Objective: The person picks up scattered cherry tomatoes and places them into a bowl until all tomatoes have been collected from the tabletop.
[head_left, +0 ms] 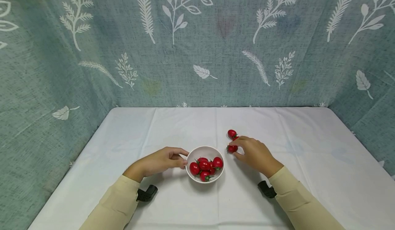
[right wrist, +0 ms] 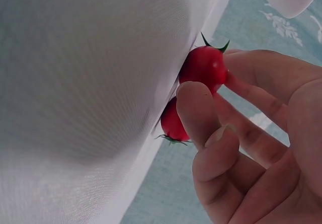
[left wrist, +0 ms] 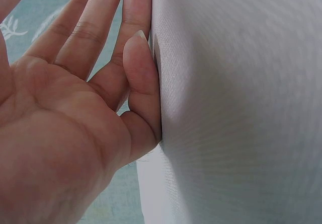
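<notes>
A white bowl [head_left: 197,151] holds several red cherry tomatoes [head_left: 204,165] with green stem ends. At the bowl's left side my left hand [head_left: 158,162] touches the rim from outside, its fingers mostly extended. Its little finger [left wrist: 141,65] lies along the cloth in the left wrist view. Right of the bowl, my right hand [head_left: 254,154] pinches a cherry tomato [right wrist: 204,69] low at the tablecloth between thumb and fingers. Just behind those fingers lie two more loose tomatoes [head_left: 231,134], one partly hidden by the hand.
A white cloth covers the table [head_left: 172,127]. Behind it and at both sides hangs a green-grey curtain [head_left: 191,58] with white leaf prints. A dark wrist device [head_left: 147,193] sits below the left hand, another [head_left: 267,190] below the right.
</notes>
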A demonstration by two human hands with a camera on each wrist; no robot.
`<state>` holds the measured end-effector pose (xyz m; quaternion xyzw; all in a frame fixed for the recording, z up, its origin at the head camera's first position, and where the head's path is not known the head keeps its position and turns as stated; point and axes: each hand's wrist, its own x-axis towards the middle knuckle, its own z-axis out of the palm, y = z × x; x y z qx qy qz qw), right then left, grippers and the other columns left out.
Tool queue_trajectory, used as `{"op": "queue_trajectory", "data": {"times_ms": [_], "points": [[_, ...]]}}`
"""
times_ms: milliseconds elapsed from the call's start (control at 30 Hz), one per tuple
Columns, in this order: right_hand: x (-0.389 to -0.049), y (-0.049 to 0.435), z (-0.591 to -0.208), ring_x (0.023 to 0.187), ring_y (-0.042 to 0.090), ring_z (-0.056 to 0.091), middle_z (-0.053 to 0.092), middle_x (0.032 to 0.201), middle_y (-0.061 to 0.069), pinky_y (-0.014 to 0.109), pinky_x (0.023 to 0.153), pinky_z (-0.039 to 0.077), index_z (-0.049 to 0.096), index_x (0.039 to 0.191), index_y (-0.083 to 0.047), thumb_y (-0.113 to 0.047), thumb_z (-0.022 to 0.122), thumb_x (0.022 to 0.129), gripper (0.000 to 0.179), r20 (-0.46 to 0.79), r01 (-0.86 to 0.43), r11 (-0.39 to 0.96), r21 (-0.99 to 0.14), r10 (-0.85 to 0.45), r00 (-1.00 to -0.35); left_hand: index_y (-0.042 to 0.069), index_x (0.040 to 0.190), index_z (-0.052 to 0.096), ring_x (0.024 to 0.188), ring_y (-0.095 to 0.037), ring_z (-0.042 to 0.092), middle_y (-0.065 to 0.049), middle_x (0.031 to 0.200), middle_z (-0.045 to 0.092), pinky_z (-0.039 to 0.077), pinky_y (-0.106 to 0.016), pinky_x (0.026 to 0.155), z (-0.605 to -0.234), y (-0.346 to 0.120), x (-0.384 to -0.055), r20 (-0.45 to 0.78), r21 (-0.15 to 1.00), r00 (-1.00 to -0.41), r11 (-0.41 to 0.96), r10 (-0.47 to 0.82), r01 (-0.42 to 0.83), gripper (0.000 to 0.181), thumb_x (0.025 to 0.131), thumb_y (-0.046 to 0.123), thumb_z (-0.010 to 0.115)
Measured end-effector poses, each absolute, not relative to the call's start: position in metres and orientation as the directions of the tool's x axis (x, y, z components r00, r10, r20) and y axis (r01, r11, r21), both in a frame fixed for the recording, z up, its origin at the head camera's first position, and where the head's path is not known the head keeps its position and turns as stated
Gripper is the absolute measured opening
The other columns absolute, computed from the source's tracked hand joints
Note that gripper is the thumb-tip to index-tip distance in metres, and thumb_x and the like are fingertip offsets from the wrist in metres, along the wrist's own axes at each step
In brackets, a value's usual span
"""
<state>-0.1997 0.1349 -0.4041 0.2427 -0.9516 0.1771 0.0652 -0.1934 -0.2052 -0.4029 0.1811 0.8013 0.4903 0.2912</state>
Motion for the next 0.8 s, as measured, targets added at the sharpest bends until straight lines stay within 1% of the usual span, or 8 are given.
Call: {"op": "queue_trajectory", "data": {"times_ms": [300, 533, 800], "points": [[-0.1994, 0.1353, -0.4038, 0.105, 0.026, 0.07, 0.073, 0.114, 0.005, 0.045, 0.082, 0.058, 0.075, 0.11, -0.015, -0.016, 0.084, 0.081, 0.031, 0.191, -0.474, 0.822, -0.315, -0.435, -0.88, 0.008, 0.136, 0.059, 0.107, -0.016, 0.067, -0.006, 0.113, 0.074, 0.044, -0.049, 0.105, -0.4031, -0.2051, -0.1936, -0.288, 0.891, -0.764, 0.453, 0.577, 0.007, 0.045, 0.097, 0.031, 0.067], [-0.2009, 0.1347, -0.4042, 0.098, 0.021, 0.069, 0.074, 0.107, -0.001, 0.043, 0.08, 0.057, 0.075, 0.109, -0.016, -0.016, 0.085, 0.079, 0.033, 0.129, -0.442, 0.835, -0.327, -0.424, -0.896, 0.008, 0.136, 0.059, 0.107, -0.016, 0.067, -0.006, 0.113, 0.074, 0.045, -0.048, 0.105, -0.4032, -0.2049, -0.1938, -0.285, 0.891, -0.764, 0.454, 0.579, 0.012, 0.046, 0.097, 0.031, 0.066], [-0.2015, 0.1351, -0.4043, 0.09, 0.017, 0.067, 0.074, 0.101, -0.004, 0.04, 0.076, 0.056, 0.074, 0.109, -0.016, -0.016, 0.085, 0.079, 0.032, 0.096, -0.426, 0.84, -0.337, -0.419, -0.903, 0.008, 0.135, 0.059, 0.106, -0.016, 0.068, -0.005, 0.113, 0.074, 0.045, -0.047, 0.104, -0.4025, -0.2048, -0.1936, -0.289, 0.885, -0.77, 0.466, 0.569, 0.012, 0.046, 0.097, 0.032, 0.067]]}}
